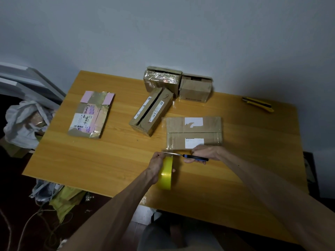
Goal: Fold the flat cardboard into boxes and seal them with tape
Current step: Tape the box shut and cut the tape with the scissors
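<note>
On the table [108, 160], flattened cardboard [91, 115] lies left — boxes [194, 132] centre, knife [258, 104] far right.

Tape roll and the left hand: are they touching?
Touching. The head view shows the left hand gripping the tape roll by its upper rim; the right hand holds scissors.

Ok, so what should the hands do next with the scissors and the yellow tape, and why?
Probably snip the tape. The left hand grips the yellow tape roll near the closest box, and the right hand holds scissors with blades at the roll's top. Cutting would free the roll.
</note>
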